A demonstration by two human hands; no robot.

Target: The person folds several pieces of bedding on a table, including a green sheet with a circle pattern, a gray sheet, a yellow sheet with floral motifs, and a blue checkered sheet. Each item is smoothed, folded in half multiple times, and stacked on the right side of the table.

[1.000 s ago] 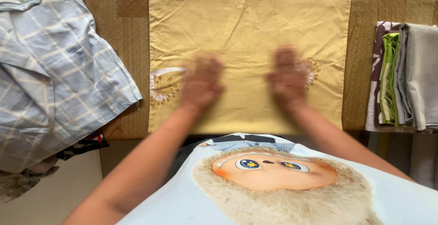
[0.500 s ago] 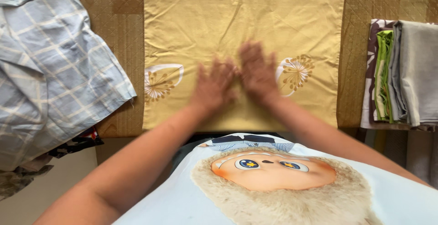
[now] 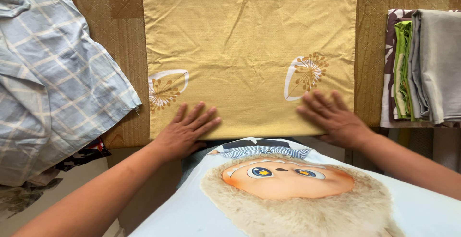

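Observation:
A yellow cloth [image 3: 249, 40] with two dandelion prints lies flat and square on a brown quilted table [image 3: 120, 6]. My left hand [image 3: 185, 131] rests palm down on the cloth's near edge, left of centre, fingers spread. My right hand [image 3: 333, 117] presses flat on the near right corner, just below the right dandelion print. Neither hand grips anything.
A rumpled blue-grey checked fabric [image 3: 53, 78] covers the table's left side and hangs over its edge. At the right edge stands a stack of folded cloths [image 3: 422, 69] in grey, green and a purple pattern. My printed white shirt fills the bottom of the view.
Both hands slid together at the cloth's middle, then drew back and apart to its near edge. The view shifted slightly, so the cloth sits a bit further left and higher.

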